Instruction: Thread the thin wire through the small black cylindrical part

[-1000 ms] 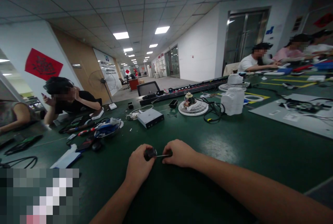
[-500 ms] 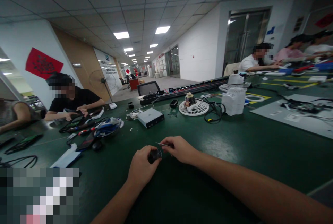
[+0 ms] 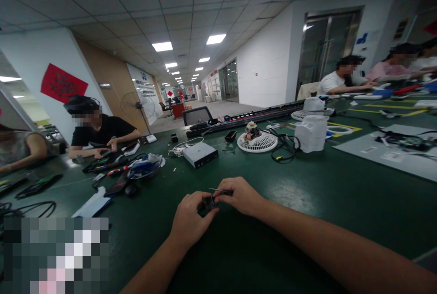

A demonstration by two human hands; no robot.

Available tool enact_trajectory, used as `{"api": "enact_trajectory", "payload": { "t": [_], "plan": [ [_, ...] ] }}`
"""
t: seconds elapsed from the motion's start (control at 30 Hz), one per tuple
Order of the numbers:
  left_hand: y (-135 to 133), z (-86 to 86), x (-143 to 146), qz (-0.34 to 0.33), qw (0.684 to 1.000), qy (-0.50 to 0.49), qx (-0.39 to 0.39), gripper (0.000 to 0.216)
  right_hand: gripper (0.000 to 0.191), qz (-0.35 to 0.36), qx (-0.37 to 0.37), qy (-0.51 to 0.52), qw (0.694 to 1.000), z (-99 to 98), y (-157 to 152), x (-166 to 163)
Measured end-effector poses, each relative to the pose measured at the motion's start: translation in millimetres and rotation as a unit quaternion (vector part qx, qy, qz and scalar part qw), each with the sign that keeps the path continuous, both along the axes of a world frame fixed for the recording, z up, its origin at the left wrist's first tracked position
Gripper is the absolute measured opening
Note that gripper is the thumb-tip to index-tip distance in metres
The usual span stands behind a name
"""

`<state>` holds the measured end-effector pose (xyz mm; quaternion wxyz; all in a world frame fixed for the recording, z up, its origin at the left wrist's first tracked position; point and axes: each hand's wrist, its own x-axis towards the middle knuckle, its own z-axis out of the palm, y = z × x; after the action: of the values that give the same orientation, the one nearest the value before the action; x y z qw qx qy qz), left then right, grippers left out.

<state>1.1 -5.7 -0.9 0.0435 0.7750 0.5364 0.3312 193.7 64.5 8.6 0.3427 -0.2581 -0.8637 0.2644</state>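
Observation:
Both hands meet over the dark green table [image 3: 307,203], a little in front of me. My left hand [image 3: 191,221] is closed around a small black part [image 3: 205,205], its thumb and fingers pinching it. My right hand [image 3: 239,196] is closed in a pinch on a thin metal tool [image 3: 220,190], a slim rod or tweezers, whose tip points left just above the black part. The two hands almost touch. What the black part is I cannot make out.
A silver box-shaped drive [image 3: 200,154] lies beyond my hands, with a white fan grille [image 3: 257,141] and a white fan body [image 3: 311,132] further right. Cables and tools [image 3: 136,169] clutter the left. Several people sit at the table's far sides.
My right hand lifted the thin tool off the black part and brought it back close above it. The person at the left lowered their hands to the table. My view shifted slightly.

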Motion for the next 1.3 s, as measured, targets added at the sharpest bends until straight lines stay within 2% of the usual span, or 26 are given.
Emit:
{"api": "enact_trajectory", "payload": {
  "t": [0.2,0.37,0.53,0.63,0.8,0.87,0.97,1.2,1.3],
  "plan": [
    [-1,-0.1,1,-0.012,0.999,0.002,0.048,0.025,0.006,-0.024,-0.003,0.002,1.0,6.2,-4,1],
    [-2,2.1,-1,-0.071,0.994,0.016,0.077,0.024,0.014,-0.058,-0.064,-0.071,0.994,0.6,1,1],
    [-1,2.3,-2,-0.112,0.989,0.011,0.1,0.026,0.024,-0.018,-0.059,-0.14,0.988,-3.1,2,2],
    [0,0.3,-1,-0.085,0.993,-0.011,0.083,0.025,0.023,-0.005,-0.065,-0.11,0.992,-1.3,-2,0],
    [4,-1.1,1,0.037,0.994,-0.106,0.013,0.023,0.03,-0.003,-0.079,-0.073,0.994,3.8,-5,0],
    [6,0.1,0,0.075,0.99,-0.119,-0.004,0.024,0.028,-0.028,-0.055,-0.083,0.995,5.7,-3,3],
    [8,1.6,-3,0.095,0.989,-0.115,-0.013,0.025,0.024,-0.058,0.019,-0.11,0.992,8.1,0,7],
    [8,-1.2,-2,0.091,0.99,-0.109,-0.023,0.024,0.022,-0.047,0.112,-0.129,0.984,8.4,-1,8],
    [9,-0.4,-2,0.076,0.991,-0.109,-0.021,0.024,0.023,-0.072,0.134,-0.164,0.975,7.7,-2,7]
  ]
}}
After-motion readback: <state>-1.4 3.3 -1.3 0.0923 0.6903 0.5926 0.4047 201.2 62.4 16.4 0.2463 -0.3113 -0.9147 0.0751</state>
